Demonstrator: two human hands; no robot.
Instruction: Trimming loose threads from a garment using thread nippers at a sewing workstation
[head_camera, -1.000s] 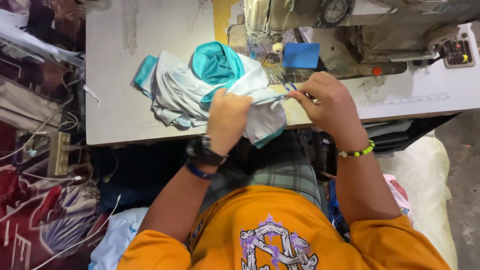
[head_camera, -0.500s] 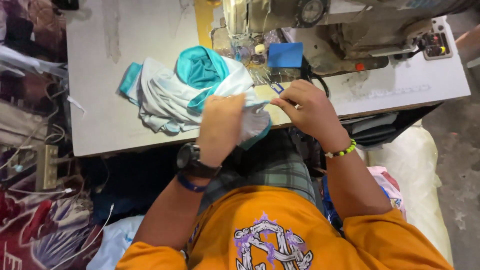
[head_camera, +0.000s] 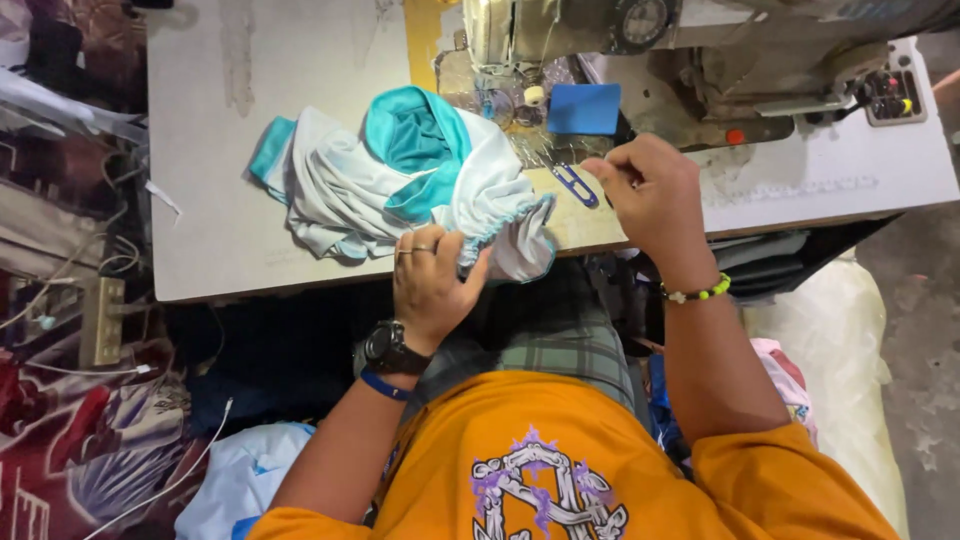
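One blue square package (head_camera: 584, 108) beside sewing machine (head_camera: 640, 40).

I identify this as a small garment sewing workshop. An industrial sewing machine (head_camera: 700, 40) sits fixed on a worn grey work table (head_camera: 240, 150), just beyond the fingers of my right hand (head_camera: 650, 195). Blue thread snips (head_camera: 575, 185) lie just left of those fingers. A crumpled teal-and-white garment (head_camera: 400, 180) lies under my left hand (head_camera: 435, 280). Fabric heaps and loose cables (head_camera: 60, 290) crowd the floor further left.
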